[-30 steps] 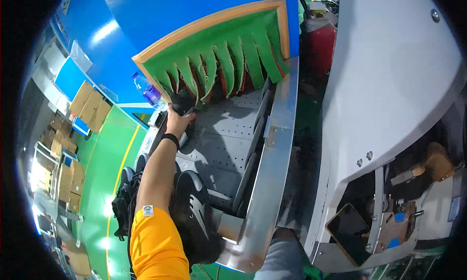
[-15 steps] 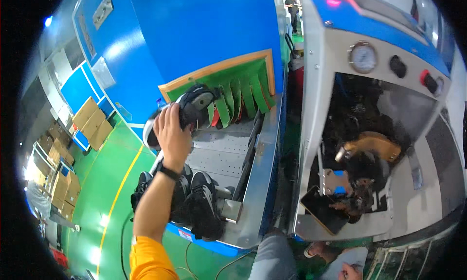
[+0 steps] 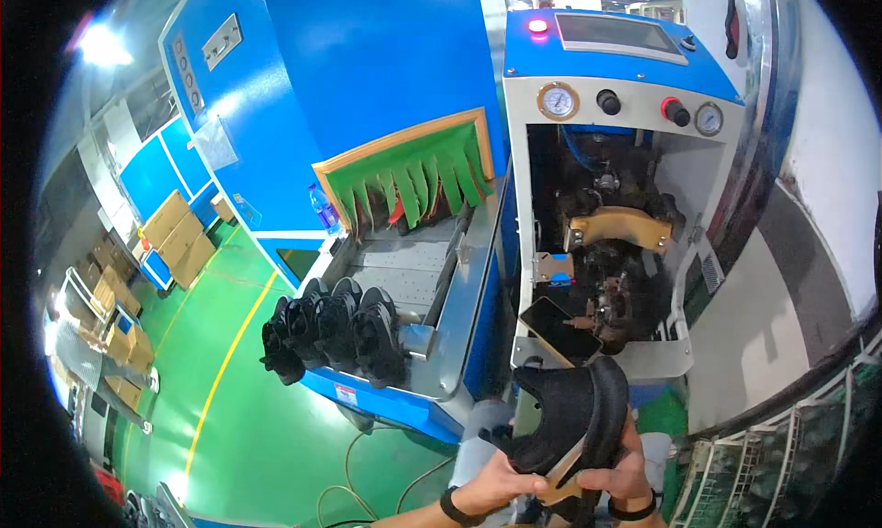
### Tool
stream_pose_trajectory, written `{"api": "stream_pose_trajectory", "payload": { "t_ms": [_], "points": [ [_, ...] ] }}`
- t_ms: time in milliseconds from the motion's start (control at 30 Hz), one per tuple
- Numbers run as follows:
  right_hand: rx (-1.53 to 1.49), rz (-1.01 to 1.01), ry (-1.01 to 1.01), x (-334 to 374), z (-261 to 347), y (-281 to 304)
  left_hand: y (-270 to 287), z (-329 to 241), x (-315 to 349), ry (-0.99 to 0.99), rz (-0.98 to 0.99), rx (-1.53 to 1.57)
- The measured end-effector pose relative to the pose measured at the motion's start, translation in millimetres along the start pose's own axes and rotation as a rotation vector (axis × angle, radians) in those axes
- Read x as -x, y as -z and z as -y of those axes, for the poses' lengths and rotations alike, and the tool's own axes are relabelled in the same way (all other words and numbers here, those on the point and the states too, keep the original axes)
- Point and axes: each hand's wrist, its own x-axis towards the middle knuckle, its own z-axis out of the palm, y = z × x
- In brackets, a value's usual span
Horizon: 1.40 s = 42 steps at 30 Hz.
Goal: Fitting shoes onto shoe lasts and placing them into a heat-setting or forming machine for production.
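Observation:
A black shoe with a tan strip on its side is held low in front of me, close to the press machine's front edge. From the left, my left hand grips its lower part, thumb against the side. My right hand wraps round the opposite side, with its thumb on the shoe near the tan strip. Both hands' far fingers are partly hidden behind the shoe. Several black sneakers stand in a row at the near end of the conveyor.
The press machine has gauges, knobs, a red light and a tan curved pad inside. A phone lies on its front ledge. Green strips hang at the conveyor opening, beside a bottle. A wire rack stands at lower right.
My left hand has left the conveyor, where it held a black shoe, and moved down to the right. A black shoe is now between both hands. The view has turned toward the press.

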Motion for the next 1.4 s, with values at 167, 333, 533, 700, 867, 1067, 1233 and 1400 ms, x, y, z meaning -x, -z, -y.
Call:
{"api": "stream_pose_trajectory", "payload": {
  "t_ms": [167,333,533,700,867,1067,1233,1400],
  "points": [
    [-0.171,-0.225,-0.201,49,-4,31,16,38,-9,0.138,0.234,-0.189],
    [-0.146,-0.324,-0.545,116,-76,135,40,54,-34,-0.007,0.477,-0.987],
    [-0.89,-0.603,-0.216,23,37,17,-6,27,-46,0.251,0.275,-0.69],
    [0.5,-0.389,0.226,-42,118,48,-10,0,-45,-0.138,0.438,-0.256],
    [0.896,-0.411,0.077,-124,167,26,0,-17,-105,0.019,0.18,0.258],
    [1.395,-0.314,-0.151,-204,173,26,-9,-32,-165,0.107,0.053,0.565],
    [1.717,-0.206,-0.239,-233,163,26,6,-24,-179,0.188,0.057,0.676],
    [1.86,-0.297,-0.219,-263,147,19,18,-30,-181,0.169,0.078,0.69]
  ]
}}
